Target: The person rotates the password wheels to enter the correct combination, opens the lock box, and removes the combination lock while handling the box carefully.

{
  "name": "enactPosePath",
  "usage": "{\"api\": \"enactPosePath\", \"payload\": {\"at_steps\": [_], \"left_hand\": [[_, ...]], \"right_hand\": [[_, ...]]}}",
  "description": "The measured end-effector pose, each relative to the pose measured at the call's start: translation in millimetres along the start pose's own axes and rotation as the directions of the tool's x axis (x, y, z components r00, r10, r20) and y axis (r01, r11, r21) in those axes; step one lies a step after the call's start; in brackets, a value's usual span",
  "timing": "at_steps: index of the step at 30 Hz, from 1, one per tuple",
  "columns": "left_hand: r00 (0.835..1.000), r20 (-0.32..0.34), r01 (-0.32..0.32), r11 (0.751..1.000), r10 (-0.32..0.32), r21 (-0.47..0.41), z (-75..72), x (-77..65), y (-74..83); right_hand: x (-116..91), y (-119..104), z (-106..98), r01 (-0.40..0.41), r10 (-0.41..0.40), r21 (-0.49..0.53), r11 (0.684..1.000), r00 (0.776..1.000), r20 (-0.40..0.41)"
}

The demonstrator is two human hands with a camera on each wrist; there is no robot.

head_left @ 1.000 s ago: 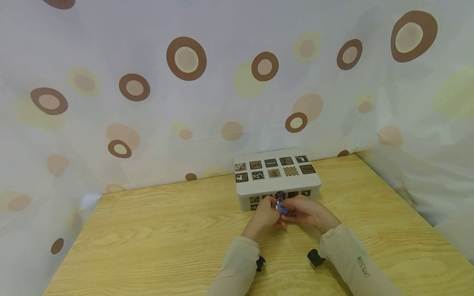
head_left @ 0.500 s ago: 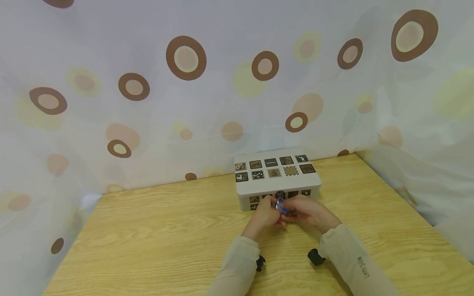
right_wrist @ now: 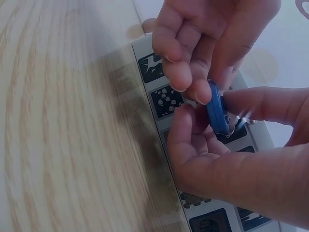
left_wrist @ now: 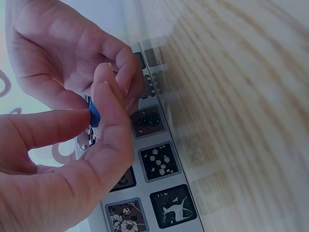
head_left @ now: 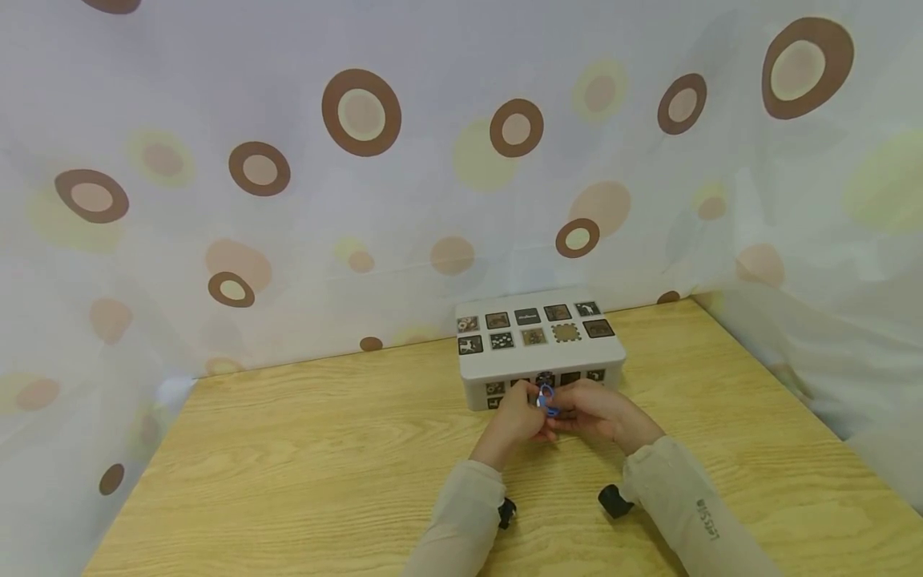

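Note:
A small blue padlock (head_left: 548, 401) sits at the front of a white lidded box (head_left: 505, 365), just below its metal clasp (left_wrist: 83, 141). My left hand (head_left: 513, 421) pinches the padlock from the left, thumb against its side in the left wrist view. From the right, my right hand (head_left: 602, 413) pinches it too, thumb and curled fingers on either side of the blue body in the right wrist view. The fingertips of both hands meet around it and cover part of it. A thin shiny metal part shows beside the blue body.
The box stands shut at the back of the wooden table (head_left: 303, 465), printed with square pictures. Behind it hangs a white curtain (head_left: 418, 200) with brown and yellow circles, which also runs along the right side. Black wrist gear (head_left: 615, 502) shows below the right sleeve.
The blue padlock has turned slightly between the fingers, showing a narrower face. Both hands and the box have stayed in place.

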State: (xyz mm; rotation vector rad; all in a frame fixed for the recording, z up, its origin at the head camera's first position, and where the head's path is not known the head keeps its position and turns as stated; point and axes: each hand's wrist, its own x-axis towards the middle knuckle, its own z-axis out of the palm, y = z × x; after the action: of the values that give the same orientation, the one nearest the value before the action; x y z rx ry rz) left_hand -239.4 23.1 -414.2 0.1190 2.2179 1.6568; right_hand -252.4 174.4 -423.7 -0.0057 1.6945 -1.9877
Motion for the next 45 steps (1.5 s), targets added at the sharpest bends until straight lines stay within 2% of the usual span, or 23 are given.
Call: {"api": "enactPosePath", "payload": {"at_steps": [10, 18, 24, 35, 45], "left_hand": [[1.0, -0.005, 0.002, 1.0, -0.002, -0.017, -0.1, 1.8, 0.2], [1.0, -0.004, 0.001, 0.999, -0.001, -0.036, 0.8, 0.1, -0.8], [1.0, 0.003, 0.011, 0.998, -0.011, -0.055, 0.9, -1.3, -1.3], [1.0, 0.0, -0.003, 1.0, 0.003, -0.015, 0.0, -0.7, 0.9], [1.0, 0.01, -0.002, 1.0, 0.002, -0.028, -0.1, -1.4, -0.2]], "right_hand": [[1.3, -2.0, 1.2, -0.056, 0.055, -0.001, 0.998, 0.997, -0.046], [1.9, 1.3, -0.2, -0.02, 0.02, -0.002, 1.0, 1.0, 0.002], [2.8, 2.9, 0.2, -0.006, 0.006, -0.002, 1.0, 1.0, 0.0], [2.8, 0.2, 1.5, -0.037, 0.038, 0.012, 0.999, 0.996, -0.079], [1.0, -0.2, 0.7, -0.027, 0.026, -0.043, 0.999, 0.999, -0.02]]}}
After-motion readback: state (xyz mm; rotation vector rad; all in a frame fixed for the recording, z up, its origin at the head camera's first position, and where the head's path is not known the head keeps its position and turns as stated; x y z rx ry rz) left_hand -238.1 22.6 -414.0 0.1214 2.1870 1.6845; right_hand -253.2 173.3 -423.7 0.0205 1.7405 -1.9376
